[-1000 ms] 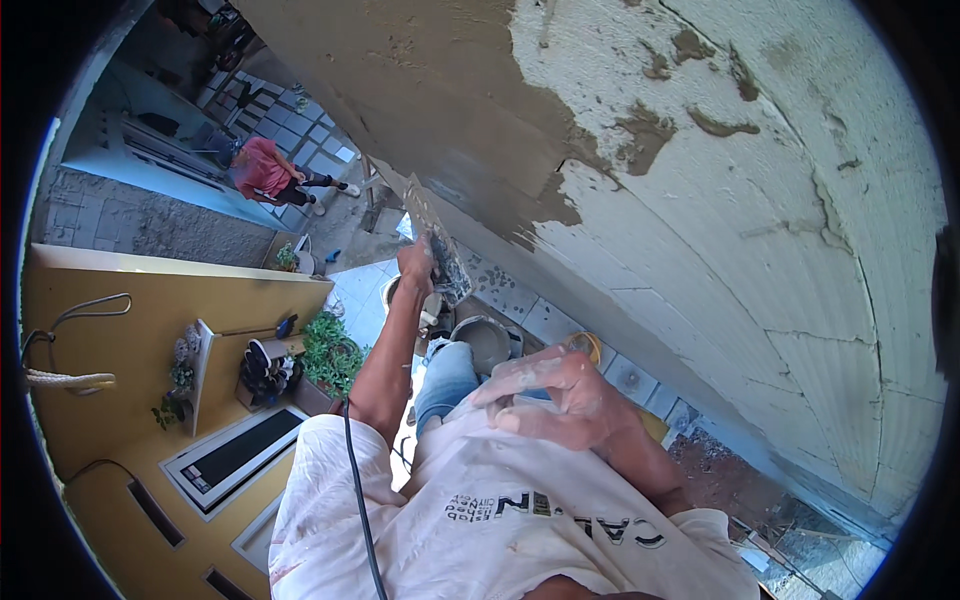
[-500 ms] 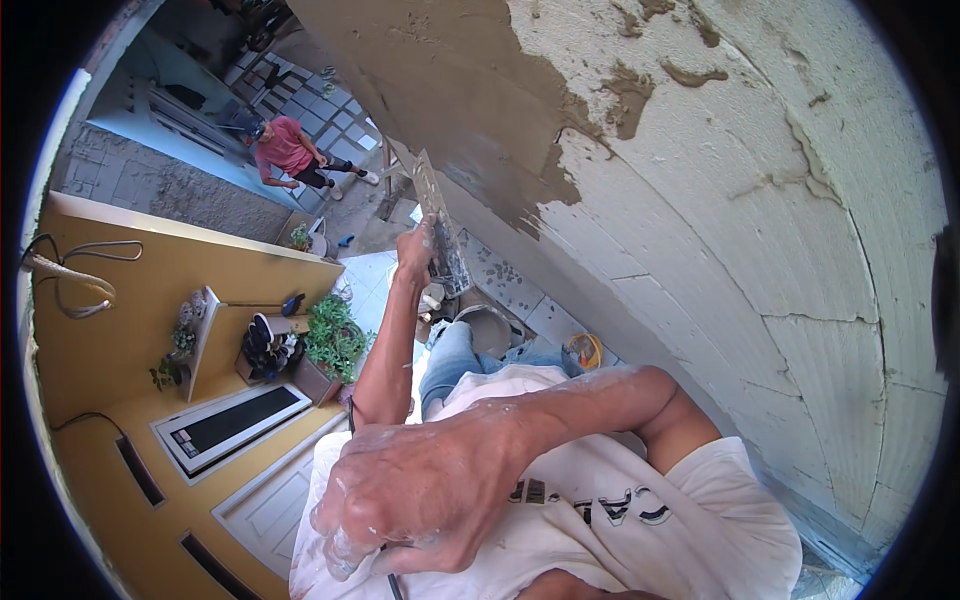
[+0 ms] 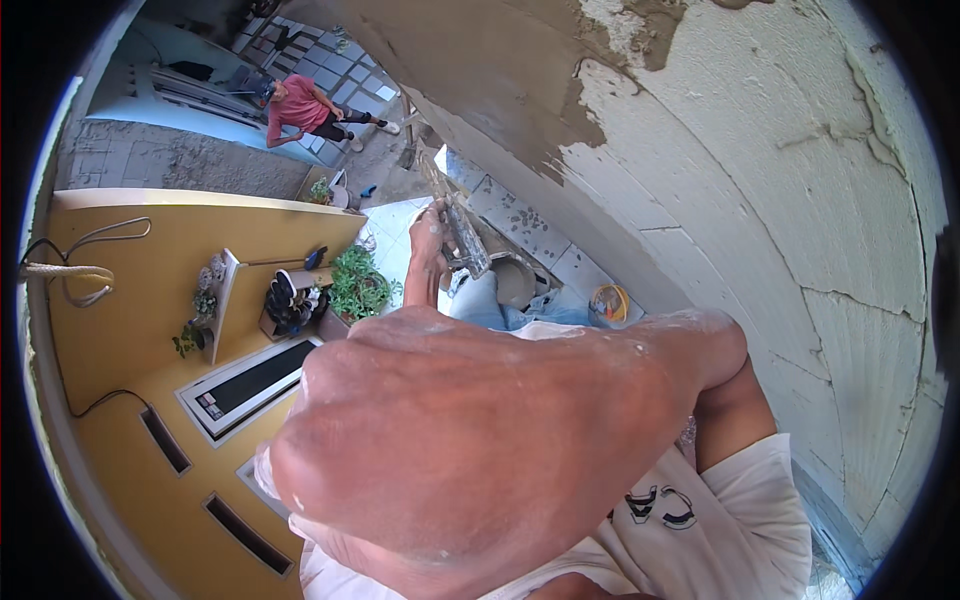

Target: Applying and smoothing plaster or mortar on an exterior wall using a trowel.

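Note:
My left hand (image 3: pixel 430 235) grips a long, mortar-caked steel trowel (image 3: pixel 465 240) held out below me, beside the wall. My right hand (image 3: pixel 430 430) is very close to the camera, dusty with white residue, above my white T-shirt (image 3: pixel 740 500); its fingers are curled and whatever they might hold is hidden. On my right rises a block wall (image 3: pixel 760 190) with cracks and joints, its upper part partly coated in wet grey-brown plaster (image 3: pixel 520 80). A grey bucket (image 3: pixel 510 280) stands by my jeans, with a yellow-rimmed container (image 3: pixel 610 300) nearby.
A person in a pink shirt (image 3: pixel 295 105) stands on the paving at upper left. A yellow wall (image 3: pixel 120 330) carries wire loops, a shelf and windows. Green plants (image 3: pixel 355 280) and tiled ground (image 3: pixel 390 225) lie below on the left.
My right hand has risen from my chest toward the camera and now fills much of the lower view. The trowel remains in my left hand. The person in pink has shifted slightly.

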Tool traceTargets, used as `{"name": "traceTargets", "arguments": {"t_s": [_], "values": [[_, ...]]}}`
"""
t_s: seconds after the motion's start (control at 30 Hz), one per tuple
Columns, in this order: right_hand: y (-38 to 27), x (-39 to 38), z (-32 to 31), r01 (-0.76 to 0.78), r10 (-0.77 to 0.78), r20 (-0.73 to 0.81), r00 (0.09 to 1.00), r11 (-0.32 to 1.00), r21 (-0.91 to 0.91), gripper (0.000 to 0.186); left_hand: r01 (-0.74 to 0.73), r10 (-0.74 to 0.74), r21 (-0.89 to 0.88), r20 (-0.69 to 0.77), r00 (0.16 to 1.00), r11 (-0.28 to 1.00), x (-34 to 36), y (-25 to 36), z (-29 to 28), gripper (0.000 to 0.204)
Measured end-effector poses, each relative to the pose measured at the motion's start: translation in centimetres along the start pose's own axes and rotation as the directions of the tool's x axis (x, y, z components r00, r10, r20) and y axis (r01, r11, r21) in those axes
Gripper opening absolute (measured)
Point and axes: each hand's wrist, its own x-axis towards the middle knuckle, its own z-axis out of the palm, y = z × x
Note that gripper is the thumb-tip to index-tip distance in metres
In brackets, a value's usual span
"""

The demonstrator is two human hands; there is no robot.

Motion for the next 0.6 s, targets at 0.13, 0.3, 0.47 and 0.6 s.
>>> {"name": "traceTargets", "arguments": {"t_s": [0.13,0.3,0.47,0.6], "values": [[4.3,-2.7,-0.5,-0.016,0.271,-0.278,0.921,0.741,0.671,0.028,-0.146,0.22,0.706,-0.014,0.975,0.693,-1.9,-2.7,1.1,0.029],[8.5,-5.9,0.1,0.567,-0.237,-0.516,0.823,0.293,0.77,0.058,0.14,-0.146,-0.135,-0.035,0.989,0.981,-2.0,-4.8,-2.8,0.032],[8.5,-7.7,2.7,0.62,-0.157,-0.62,0.769,-0.054,0.783,0.051,0.208,-0.23,-0.151,-0.147,0.962,0.966,-2.5,-7.8,-5.5,0.031],[9.6,-6.6,2.1,0.653,-0.255,-0.639,0.726,-0.036,0.757,0.051,0.244,-0.276,-0.178,-0.184,0.943,0.953,-3.2,-9.3,-7.6,0.03]]}}
